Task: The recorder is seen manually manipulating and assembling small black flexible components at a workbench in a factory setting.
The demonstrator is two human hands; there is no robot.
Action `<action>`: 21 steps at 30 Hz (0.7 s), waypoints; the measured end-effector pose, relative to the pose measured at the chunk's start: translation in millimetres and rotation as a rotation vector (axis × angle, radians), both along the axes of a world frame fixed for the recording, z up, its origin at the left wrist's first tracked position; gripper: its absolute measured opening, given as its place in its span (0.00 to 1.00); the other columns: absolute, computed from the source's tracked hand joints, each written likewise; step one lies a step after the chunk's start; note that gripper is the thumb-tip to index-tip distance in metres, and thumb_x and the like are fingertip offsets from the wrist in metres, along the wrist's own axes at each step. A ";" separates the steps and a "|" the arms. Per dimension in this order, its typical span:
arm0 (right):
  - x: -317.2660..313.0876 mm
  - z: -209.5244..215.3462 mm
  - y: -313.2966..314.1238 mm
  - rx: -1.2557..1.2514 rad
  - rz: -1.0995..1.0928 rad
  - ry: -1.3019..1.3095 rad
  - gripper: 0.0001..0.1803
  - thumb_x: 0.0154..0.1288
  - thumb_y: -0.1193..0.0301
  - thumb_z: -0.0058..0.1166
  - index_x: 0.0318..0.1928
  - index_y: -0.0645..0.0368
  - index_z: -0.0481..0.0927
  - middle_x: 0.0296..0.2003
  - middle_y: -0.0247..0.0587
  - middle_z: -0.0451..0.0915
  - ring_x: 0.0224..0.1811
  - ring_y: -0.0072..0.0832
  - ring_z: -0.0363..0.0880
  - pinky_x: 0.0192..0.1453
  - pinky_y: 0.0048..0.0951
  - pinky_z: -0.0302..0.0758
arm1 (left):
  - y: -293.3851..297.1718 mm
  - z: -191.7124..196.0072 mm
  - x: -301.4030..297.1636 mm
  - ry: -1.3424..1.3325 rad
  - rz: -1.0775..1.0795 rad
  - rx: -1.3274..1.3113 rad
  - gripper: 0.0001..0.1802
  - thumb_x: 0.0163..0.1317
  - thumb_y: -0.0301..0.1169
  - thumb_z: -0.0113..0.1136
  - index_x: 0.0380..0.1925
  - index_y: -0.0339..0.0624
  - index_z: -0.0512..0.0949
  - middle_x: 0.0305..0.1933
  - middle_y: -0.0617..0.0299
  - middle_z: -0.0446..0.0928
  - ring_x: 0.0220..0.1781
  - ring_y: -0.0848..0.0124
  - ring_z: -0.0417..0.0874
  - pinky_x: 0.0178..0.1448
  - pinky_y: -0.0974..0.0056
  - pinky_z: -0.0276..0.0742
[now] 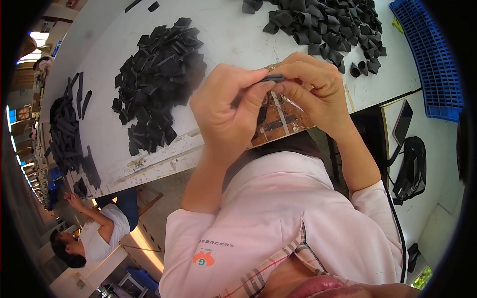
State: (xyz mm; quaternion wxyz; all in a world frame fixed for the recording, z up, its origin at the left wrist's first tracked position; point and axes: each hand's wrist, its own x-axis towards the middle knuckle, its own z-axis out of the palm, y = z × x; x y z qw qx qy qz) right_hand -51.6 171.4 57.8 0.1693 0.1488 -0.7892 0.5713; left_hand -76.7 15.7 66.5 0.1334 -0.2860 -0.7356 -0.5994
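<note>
Work seems to be mid-piece: the left hand (223,104) and the right hand (318,94) meet, both pinched tight on one small black piece (272,78). That piece is held up over a brown, taped patch (283,119) at the near edge of the counter (228,35), and with both hands on it, it looks unfinished. To the left lies a thick heap of flat black pieces (159,69); beyond the right hand spreads a heap of open black loops (323,22), with a blue plastic basket (430,59) to its right. The split by shape suggests one heap is done and the other waiting, but which is which I cannot tell. Both are large, so I judge the job well under way, with plenty left. Farther left, longer black strips (64,129) form their own pile, their part in it unclear.
</note>
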 end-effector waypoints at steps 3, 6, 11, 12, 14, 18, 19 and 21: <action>-0.9 7.8 -10.0 0.203 -0.050 0.110 0.04 0.50 0.74 0.57 0.29 0.60 0.78 0.20 0.36 0.70 0.18 0.26 0.69 0.22 0.24 0.66 | -8.8 -21.2 -0.7 -0.226 -0.080 0.299 0.04 0.52 0.23 0.60 0.27 0.33 0.77 0.25 0.64 0.74 0.27 0.79 0.71 0.30 0.76 0.67; 0.7 9.9 -10.4 0.285 -0.065 0.137 0.04 0.48 0.76 0.57 0.27 0.60 0.76 0.20 0.37 0.70 0.19 0.31 0.69 0.22 0.26 0.66 | -7.4 -30.2 -0.6 -0.200 -0.095 0.354 0.05 0.53 0.24 0.60 0.27 0.33 0.77 0.25 0.65 0.73 0.28 0.80 0.71 0.32 0.77 0.67; 3.7 -9.2 -6.8 0.253 -0.146 0.231 0.06 0.46 0.77 0.57 0.27 0.59 0.75 0.20 0.35 0.69 0.22 0.32 0.70 0.23 0.28 0.66 | 2.1 -19.5 2.6 -0.293 -0.140 0.296 0.06 0.54 0.24 0.59 0.30 0.33 0.75 0.25 0.65 0.73 0.28 0.81 0.71 0.34 0.77 0.68; 4.4 -11.5 -8.6 0.260 -0.181 0.271 0.06 0.45 0.77 0.58 0.27 0.58 0.74 0.20 0.35 0.69 0.22 0.33 0.70 0.23 0.29 0.66 | 2.2 -20.8 2.9 -0.299 -0.156 0.283 0.06 0.54 0.24 0.59 0.31 0.33 0.74 0.25 0.66 0.74 0.28 0.81 0.72 0.34 0.77 0.68; 2.3 -12.4 -11.7 0.307 -0.217 0.314 0.06 0.44 0.77 0.57 0.26 0.58 0.74 0.20 0.35 0.69 0.22 0.32 0.70 0.22 0.29 0.66 | 0.4 -20.2 4.2 -0.326 -0.135 0.245 0.07 0.55 0.25 0.58 0.32 0.33 0.74 0.25 0.66 0.74 0.28 0.81 0.72 0.34 0.77 0.68; 3.7 -7.3 -11.5 0.465 -0.295 0.371 0.07 0.43 0.77 0.57 0.23 0.57 0.72 0.19 0.35 0.67 0.21 0.31 0.69 0.20 0.27 0.66 | -2.2 -29.0 5.9 -0.439 -0.126 0.158 0.07 0.56 0.26 0.56 0.33 0.33 0.73 0.26 0.65 0.75 0.28 0.81 0.72 0.33 0.77 0.69; 3.7 -4.4 -8.9 0.536 -0.272 0.350 0.04 0.47 0.75 0.57 0.25 0.57 0.74 0.19 0.34 0.70 0.21 0.26 0.72 0.20 0.24 0.67 | -1.7 -33.4 6.8 -0.439 -0.153 0.194 0.08 0.56 0.27 0.58 0.32 0.33 0.74 0.24 0.64 0.75 0.23 0.81 0.72 0.29 0.78 0.69; 0.7 8.1 -3.2 0.356 -0.131 0.099 0.04 0.50 0.76 0.56 0.27 0.61 0.75 0.20 0.33 0.71 0.21 0.21 0.70 0.20 0.22 0.65 | -0.2 -37.6 10.8 -0.451 -0.063 0.188 0.07 0.56 0.27 0.57 0.32 0.33 0.74 0.25 0.63 0.75 0.24 0.81 0.73 0.29 0.78 0.69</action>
